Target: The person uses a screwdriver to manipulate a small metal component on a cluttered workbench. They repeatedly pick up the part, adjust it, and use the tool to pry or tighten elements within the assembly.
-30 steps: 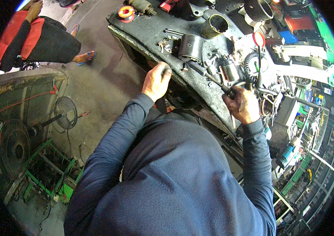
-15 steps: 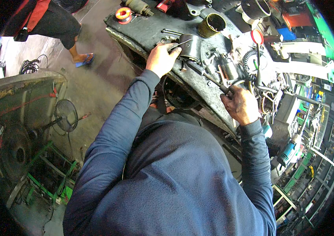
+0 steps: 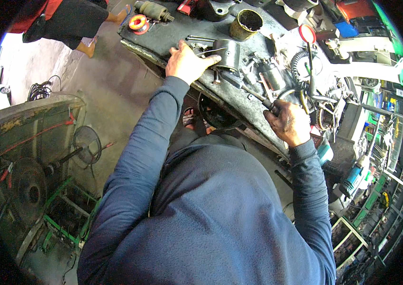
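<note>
My left hand [image 3: 185, 65] has its fingers spread at the left of a dark metal cylinder [image 3: 226, 56], the thumb reaching to the cylinder beside a thin wire and small parts. My right hand [image 3: 288, 123] is closed around the dark handle of a long tool [image 3: 257, 95], whose shaft points up-left to a dark grey head lying just below the cylinder. A smaller cylindrical part [image 3: 271, 74] lies above the tool among loose metal pieces. All this is on the worn dark bench [image 3: 168, 32].
An orange-rimmed spool [image 3: 139, 24], a motor part [image 3: 150, 9] and a grimy can [image 3: 246, 23] sit on the bench. A cluttered rack with a teal power tool [image 3: 353, 178] is at right. A co-worker's legs [image 3: 75, 26] are upper left, above a large metal housing [image 3: 2, 118].
My left hand has moved up onto the bench to the cylinder and spread its fingers. My right hand keeps its hold. The co-worker's feet have moved up in the view.
</note>
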Demonstrator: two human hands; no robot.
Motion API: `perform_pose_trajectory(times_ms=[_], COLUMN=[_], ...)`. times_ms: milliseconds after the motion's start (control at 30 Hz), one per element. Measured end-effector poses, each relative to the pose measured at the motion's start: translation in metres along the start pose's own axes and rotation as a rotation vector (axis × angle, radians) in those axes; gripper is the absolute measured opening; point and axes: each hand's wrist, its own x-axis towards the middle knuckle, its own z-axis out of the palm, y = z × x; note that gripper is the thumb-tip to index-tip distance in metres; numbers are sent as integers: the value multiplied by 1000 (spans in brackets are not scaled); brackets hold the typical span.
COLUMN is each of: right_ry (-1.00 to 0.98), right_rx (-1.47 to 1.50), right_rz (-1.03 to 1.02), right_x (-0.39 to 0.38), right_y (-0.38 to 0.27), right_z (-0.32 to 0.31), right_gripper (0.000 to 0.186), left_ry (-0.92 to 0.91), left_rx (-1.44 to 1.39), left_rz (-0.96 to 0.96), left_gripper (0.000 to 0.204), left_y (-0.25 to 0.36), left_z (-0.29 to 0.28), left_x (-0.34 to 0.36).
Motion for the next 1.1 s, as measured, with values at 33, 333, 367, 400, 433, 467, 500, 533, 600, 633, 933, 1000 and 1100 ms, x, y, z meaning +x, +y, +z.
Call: perform_pose_trajectory(times_ms=[33,333,367,400,433,467,500,533,600,633,933,1000,1100], right_ry=[-6,14,16,16,17,1,-16,-32,-14,-5,57,55,29], right_rx=[8,-7,-3,1,5,0,-5,-10,-11,-12,-40,-26,-20], right_rz=[-1,-14,-14,-16,-18,-9,0,8,-4,-10,-71,-74,-64], right_x=[0,-1,-1,-1,-1,0,1,2,1,1,2,2,4], right_y=[1,2,3,4,4,3,1,0,3,4,10,12,11], right_z=[1,-1,0,1,2,1,-2,-3,0,1,4,5,2], right_gripper=[36,36,36,36,36,36,35,35,35,35,35,36,36], left_ry=[-33,-291,-270,-249,-226,-227,-227,-226,-103,-42,214,213,217], left_rx=[27,-54,-69,-85,-101,-102,-102,-103,-164,-194,-222,-256,-265], left_rz=[-16,27,55,81,106,104,101,98,88,82,368,346,316], left_gripper=[125,88,87,87,87,88,89,90,93,95,17,18,20], left_y=[0,-1,-7,-14,-21,-23,-25,-27,-15,-11,-47,-49,-50], left_z=[-3,-8,-1,6,13,14,16,17,5,0,5,17,30], left_x=[2,23,27,31,33,33,33,33,18,9,-76,-87,-89])
